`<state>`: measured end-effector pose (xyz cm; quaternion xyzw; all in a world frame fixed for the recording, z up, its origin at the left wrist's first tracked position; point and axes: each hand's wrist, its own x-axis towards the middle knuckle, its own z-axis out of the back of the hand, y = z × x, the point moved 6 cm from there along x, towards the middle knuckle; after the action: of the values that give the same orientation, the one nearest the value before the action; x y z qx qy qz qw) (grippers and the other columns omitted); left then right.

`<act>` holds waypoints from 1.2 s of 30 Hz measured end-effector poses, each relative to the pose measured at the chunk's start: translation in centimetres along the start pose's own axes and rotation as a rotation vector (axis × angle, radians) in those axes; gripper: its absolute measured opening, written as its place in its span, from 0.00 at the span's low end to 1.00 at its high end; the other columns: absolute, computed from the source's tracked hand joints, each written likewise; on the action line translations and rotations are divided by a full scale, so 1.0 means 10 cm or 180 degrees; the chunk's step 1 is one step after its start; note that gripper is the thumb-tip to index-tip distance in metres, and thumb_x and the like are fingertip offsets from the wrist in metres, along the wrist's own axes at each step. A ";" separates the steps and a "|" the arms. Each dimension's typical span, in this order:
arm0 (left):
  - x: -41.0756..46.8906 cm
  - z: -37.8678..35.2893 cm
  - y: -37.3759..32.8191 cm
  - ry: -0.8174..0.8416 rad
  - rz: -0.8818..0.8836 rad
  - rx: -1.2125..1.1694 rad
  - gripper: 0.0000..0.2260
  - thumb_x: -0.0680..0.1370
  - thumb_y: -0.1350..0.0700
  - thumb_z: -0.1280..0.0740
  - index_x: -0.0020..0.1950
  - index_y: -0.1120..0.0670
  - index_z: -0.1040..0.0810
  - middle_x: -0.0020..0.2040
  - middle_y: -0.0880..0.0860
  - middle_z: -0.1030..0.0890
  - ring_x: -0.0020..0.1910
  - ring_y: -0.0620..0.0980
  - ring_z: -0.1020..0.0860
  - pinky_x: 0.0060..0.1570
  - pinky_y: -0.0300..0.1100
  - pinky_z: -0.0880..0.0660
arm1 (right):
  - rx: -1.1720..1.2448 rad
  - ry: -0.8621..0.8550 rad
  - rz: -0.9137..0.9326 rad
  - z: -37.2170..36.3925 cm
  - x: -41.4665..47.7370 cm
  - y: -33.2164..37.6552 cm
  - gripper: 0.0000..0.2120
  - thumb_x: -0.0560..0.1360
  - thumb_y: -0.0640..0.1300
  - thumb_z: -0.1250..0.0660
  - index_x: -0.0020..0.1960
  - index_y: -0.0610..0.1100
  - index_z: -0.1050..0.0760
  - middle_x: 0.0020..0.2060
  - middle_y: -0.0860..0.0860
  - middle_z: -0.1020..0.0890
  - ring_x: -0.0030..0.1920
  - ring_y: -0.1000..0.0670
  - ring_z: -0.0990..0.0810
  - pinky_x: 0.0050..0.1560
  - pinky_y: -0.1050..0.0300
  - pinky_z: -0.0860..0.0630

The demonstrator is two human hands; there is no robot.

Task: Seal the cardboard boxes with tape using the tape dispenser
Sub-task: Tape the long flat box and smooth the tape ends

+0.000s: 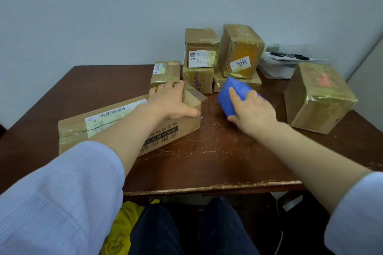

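A long flat cardboard box (116, 122) with a barcode label lies on the brown table (207, 161), left of centre. My left hand (172, 101) rests on its far right end, fingers over the far edge and thumb down the near side. A strip of clear tape (195, 92) sticks out past that end. To the right, my right hand (251, 114) grips the blue tape dispenser (230, 94), which is tilted just above the table, a little apart from the box.
A stack of several taped boxes (219, 58) stands at the back of the table. A small box (165, 72) sits behind my left hand. A larger taped box (319, 97) stands at the right. White papers with pens (288, 58) lie at the back right.
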<state>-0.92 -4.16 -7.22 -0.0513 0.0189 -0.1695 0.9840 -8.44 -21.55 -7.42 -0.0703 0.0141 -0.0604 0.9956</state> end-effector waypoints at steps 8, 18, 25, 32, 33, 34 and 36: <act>0.02 -0.03 -0.07 0.0136 0.0271 0.0085 0.52 0.65 0.32 0.32 0.78 0.53 0.54 0.74 0.59 0.40 0.72 0.60 0.41 0.69 0.57 0.44 | -0.0297 -0.0264 -0.0061 -0.26 -0.01 0.04 0.33 0.78 0.58 0.40 0.77 0.51 0.49 0.62 0.38 0.34 0.62 0.40 0.32 0.56 0.50 0.32; -0.07 0.08 0.09 0.0543 0.0761 -0.1476 0.44 0.70 0.34 0.34 0.77 0.52 0.48 0.70 0.57 0.33 0.64 0.58 0.31 0.59 0.50 0.31 | 0.4108 0.0392 -0.0280 -0.13 -0.16 0.65 0.20 0.82 0.46 0.45 0.33 0.43 0.33 0.30 0.49 0.31 0.29 0.51 0.34 0.32 0.56 0.37; -0.31 0.25 0.54 -0.0284 0.1306 -0.1980 0.21 0.75 0.53 0.30 0.63 0.63 0.29 0.51 0.54 0.25 0.54 0.57 0.24 0.53 0.47 0.25 | 0.4538 0.0055 -0.0349 -0.04 0.23 0.93 0.22 0.80 0.47 0.41 0.29 0.43 0.38 0.27 0.50 0.36 0.28 0.51 0.37 0.30 0.56 0.40; -0.40 -0.02 0.78 -0.0384 0.1803 -0.2839 0.33 0.73 0.38 0.33 0.67 0.62 0.32 0.60 0.55 0.25 0.59 0.58 0.25 0.58 0.55 0.25 | 0.3926 0.0546 -0.0297 -0.03 0.45 1.14 0.26 0.79 0.57 0.41 0.62 0.35 0.27 0.55 0.42 0.21 0.56 0.42 0.22 0.56 0.48 0.25; -0.40 -0.03 0.74 -0.0391 0.1767 -0.2742 0.36 0.72 0.36 0.33 0.67 0.63 0.32 0.60 0.55 0.25 0.59 0.58 0.25 0.59 0.54 0.26 | 0.3646 0.0582 -0.0187 0.00 0.46 1.17 0.28 0.79 0.58 0.43 0.65 0.35 0.30 0.57 0.43 0.22 0.57 0.43 0.23 0.56 0.50 0.25; -0.39 -0.04 0.72 -0.0434 0.1741 -0.2654 0.38 0.71 0.35 0.32 0.68 0.64 0.32 0.62 0.57 0.25 0.61 0.59 0.26 0.60 0.53 0.27 | 0.3372 0.0573 -0.0089 0.03 0.47 1.19 0.28 0.79 0.58 0.43 0.66 0.35 0.31 0.58 0.43 0.23 0.56 0.44 0.24 0.53 0.52 0.26; -0.36 -0.09 0.74 -0.0485 0.1809 -0.2585 0.42 0.70 0.34 0.33 0.72 0.64 0.36 0.65 0.59 0.26 0.62 0.59 0.27 0.61 0.54 0.28 | 0.3005 0.0501 0.0017 0.04 0.52 1.19 0.27 0.79 0.59 0.45 0.63 0.37 0.29 0.54 0.44 0.22 0.50 0.45 0.24 0.48 0.53 0.28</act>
<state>-1.95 3.88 -8.85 -0.4352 0.0246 0.1305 0.8905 -1.90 -10.44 -8.76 0.3944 0.0606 -0.0627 0.9148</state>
